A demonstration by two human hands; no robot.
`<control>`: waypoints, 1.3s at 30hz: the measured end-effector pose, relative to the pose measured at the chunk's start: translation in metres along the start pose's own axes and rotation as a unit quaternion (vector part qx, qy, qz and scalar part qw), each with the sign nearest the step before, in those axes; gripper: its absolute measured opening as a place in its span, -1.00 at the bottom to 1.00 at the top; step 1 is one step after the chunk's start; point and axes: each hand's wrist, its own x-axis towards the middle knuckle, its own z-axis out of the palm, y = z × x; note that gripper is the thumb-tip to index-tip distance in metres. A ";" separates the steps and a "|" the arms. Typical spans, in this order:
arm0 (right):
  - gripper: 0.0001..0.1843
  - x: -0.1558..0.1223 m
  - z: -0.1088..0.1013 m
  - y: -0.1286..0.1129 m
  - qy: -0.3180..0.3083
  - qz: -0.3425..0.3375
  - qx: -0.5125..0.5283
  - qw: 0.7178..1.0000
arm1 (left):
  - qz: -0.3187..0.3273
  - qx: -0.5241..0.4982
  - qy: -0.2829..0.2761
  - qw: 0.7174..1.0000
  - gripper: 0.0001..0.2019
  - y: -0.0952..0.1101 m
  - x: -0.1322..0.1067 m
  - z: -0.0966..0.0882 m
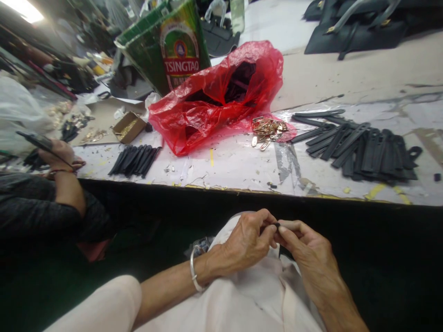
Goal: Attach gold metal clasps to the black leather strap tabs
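Observation:
My left hand [246, 242] and my right hand [306, 251] meet over my lap, below the table's front edge. Both pinch a small black piece [276, 225], which looks like the end of a strap, between thumb and fingers. Most of that piece is hidden by my fingers. A silver bangle [194, 272] circles my left wrist. On the table to the right lies a pile of black leather straps [363, 147]. A heap of gold metal clasps [267, 129] rests beside a red plastic bag [218, 97].
A second bundle of black straps [135, 160] lies left of the bag, near a small cardboard box [128, 127]. A green Tsingtao carton [169, 44] stands behind. At far left another person's hand [58, 154] holds a dark strap. Black bags [360, 25] sit at the back right.

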 end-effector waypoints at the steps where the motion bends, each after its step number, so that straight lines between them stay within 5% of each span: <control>1: -0.67 0.000 -0.001 0.002 -0.004 0.002 0.006 1.000 | 0.001 0.000 0.001 1.000 -0.89 -0.002 0.000 0.000; 16: -0.56 0.008 0.000 0.012 -0.012 0.003 0.013 1.000 | -0.074 -0.138 -0.037 0.987 -0.63 -0.013 0.006 -0.007; 28: -0.47 0.017 0.008 0.008 0.057 -0.015 0.015 0.998 | -0.109 -0.192 -0.050 0.974 -0.62 -0.014 -0.006 -0.016; 35: -0.56 0.019 0.025 -0.004 0.064 -0.030 -0.026 0.997 | -0.011 0.058 0.063 0.996 -0.70 -0.010 -0.024 -0.024; 39: -0.56 0.019 0.033 -0.007 0.041 -0.041 -0.033 0.998 | -0.084 -0.088 0.067 0.990 -0.70 -0.017 -0.019 -0.031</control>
